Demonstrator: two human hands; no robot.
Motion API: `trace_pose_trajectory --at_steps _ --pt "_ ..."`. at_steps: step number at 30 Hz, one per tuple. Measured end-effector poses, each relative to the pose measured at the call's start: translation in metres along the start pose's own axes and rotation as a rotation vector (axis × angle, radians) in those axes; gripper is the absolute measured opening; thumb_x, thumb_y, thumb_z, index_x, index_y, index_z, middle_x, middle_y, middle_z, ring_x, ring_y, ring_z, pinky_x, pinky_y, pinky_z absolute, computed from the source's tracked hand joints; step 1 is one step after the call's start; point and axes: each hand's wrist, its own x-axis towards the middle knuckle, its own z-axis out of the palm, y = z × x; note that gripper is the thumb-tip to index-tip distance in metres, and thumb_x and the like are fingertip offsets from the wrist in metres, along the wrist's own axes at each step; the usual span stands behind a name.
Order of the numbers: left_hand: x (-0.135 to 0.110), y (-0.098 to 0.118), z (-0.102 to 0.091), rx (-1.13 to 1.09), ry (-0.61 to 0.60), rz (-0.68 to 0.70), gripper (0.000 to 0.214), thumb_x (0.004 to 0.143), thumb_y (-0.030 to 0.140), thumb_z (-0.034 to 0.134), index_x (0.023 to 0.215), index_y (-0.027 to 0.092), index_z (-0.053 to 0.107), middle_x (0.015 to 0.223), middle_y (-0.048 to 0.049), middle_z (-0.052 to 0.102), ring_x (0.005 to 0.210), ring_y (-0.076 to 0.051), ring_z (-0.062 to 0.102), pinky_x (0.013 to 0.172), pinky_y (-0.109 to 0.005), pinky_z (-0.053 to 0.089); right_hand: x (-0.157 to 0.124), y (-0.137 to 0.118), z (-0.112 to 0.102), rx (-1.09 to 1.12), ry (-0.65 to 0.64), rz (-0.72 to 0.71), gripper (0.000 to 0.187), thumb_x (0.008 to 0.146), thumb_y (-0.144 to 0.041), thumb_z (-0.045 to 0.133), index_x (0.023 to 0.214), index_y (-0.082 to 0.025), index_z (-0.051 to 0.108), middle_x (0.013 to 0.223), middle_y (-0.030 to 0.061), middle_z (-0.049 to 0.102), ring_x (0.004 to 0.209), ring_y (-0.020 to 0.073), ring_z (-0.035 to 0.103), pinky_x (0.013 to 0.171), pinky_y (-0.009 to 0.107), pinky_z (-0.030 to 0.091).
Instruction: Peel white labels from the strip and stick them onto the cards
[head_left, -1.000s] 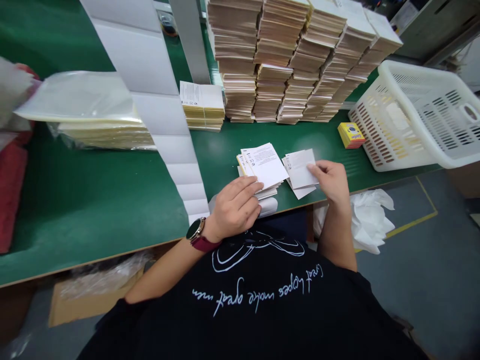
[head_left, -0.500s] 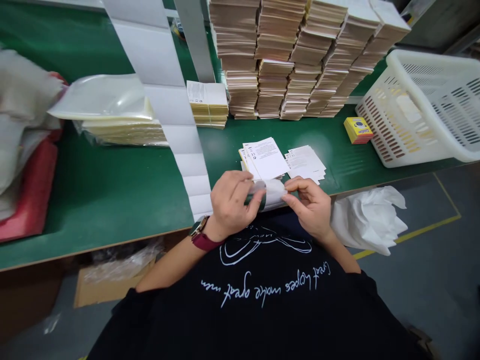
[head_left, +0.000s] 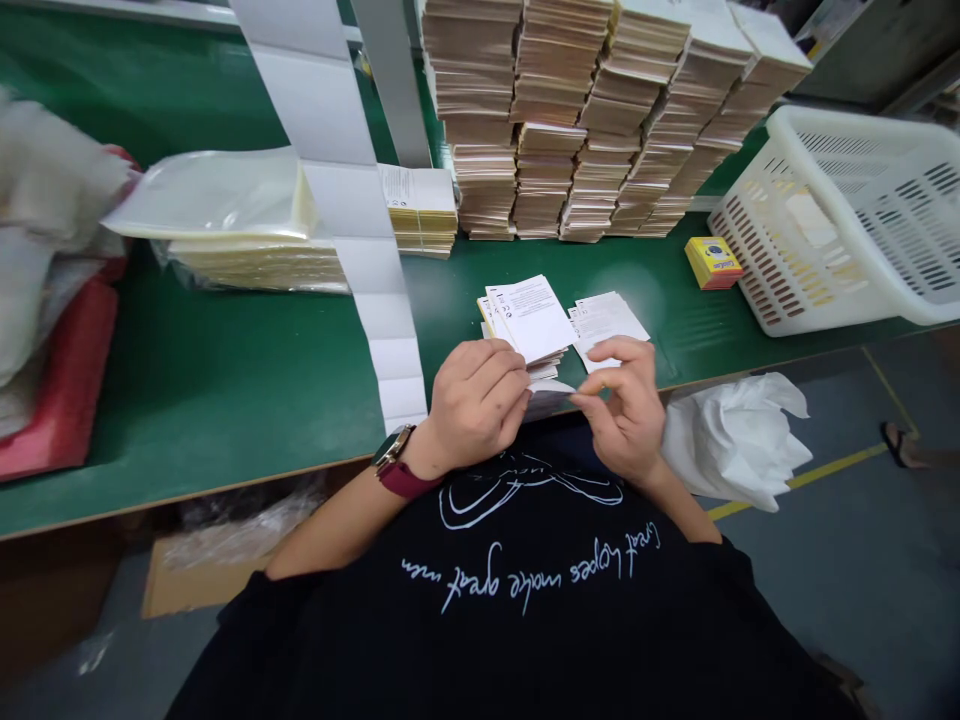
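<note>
A long white strip point(head_left: 367, 265), creased into sections, hangs down from above and runs behind my left hand point(head_left: 484, 405). That hand is closed with its fingers curled round the lower part of the strip. Between my hands a short white end piece point(head_left: 551, 388) shows, bent at its top edge. My right hand point(head_left: 621, 405) pinches the right corner of this piece between thumb and forefinger, its other fingers curled. Just beyond my fingers lies a loose pile of printed white cards point(head_left: 534, 318). A smaller fan of cards point(head_left: 611, 325) sits to its right.
Tall stacks of cards point(head_left: 555, 120) stand at the back of the green table point(head_left: 247, 370). A banded card stack point(head_left: 424, 215) and clear plastic bags point(head_left: 225, 195) lie left of them. On the right are small yellow boxes point(head_left: 712, 262), a white basket point(head_left: 784, 240) and a white bag point(head_left: 739, 440).
My left hand has turned and closed over the strip; the clear, curled piece by its thumb is no longer visible. The hanging strip has swung right. A foot has appeared on the floor at right.
</note>
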Motion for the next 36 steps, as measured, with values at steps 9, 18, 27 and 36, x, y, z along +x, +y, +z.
trace_pose_trajectory --at_steps 9,18,27,36 --pt "-0.011 -0.015 0.016 0.031 0.03 0.103 0.009 0.076 0.009 0.055 0.083 0.015 0.057 0.104 -0.0129 0.068 0.103 -0.027 0.062 0.082 -0.043 0.056 0.05 0.039 -0.002 0.147 0.041 0.312 0.005 0.083 -0.026 0.062 0.084 -0.024 0.058 0.079 -0.0027 0.058 0.074 0.0128 0.056 0.07 0.03 0.047" --pt "-0.012 -0.016 0.019 0.028 -0.002 0.101 0.006 0.076 0.01 0.057 0.08 0.014 0.06 0.101 -0.0121 0.07 0.1 -0.025 0.065 0.089 -0.044 0.056 0.063 0.054 0.033 0.249 -0.134 0.477 0.006 0.079 -0.024 0.063 0.077 -0.019 0.061 0.068 -0.0045 0.059 0.063 0.0089 0.051 0.059 0.025 0.041" --pt "-0.014 -0.015 0.018 0.025 -0.039 0.088 0.008 0.075 0.01 0.057 0.082 0.013 0.06 0.102 -0.0126 0.07 0.1 -0.026 0.066 0.091 -0.044 0.055 0.062 0.048 0.035 -0.02 -0.176 0.361 0.006 0.081 -0.02 0.057 0.076 -0.021 0.06 0.071 -0.0031 0.062 0.067 0.012 0.054 0.067 0.03 0.043" --pt "-0.015 -0.016 0.02 0.023 -0.039 0.098 0.008 0.076 0.012 0.058 0.083 0.012 0.061 0.102 -0.0117 0.07 0.1 -0.026 0.066 0.093 -0.044 0.054 0.059 0.036 0.034 -0.497 -0.181 0.227 0.03 0.083 -0.035 0.061 0.109 -0.021 0.06 0.087 0.0049 0.06 0.074 0.0185 0.053 0.073 0.036 0.038"
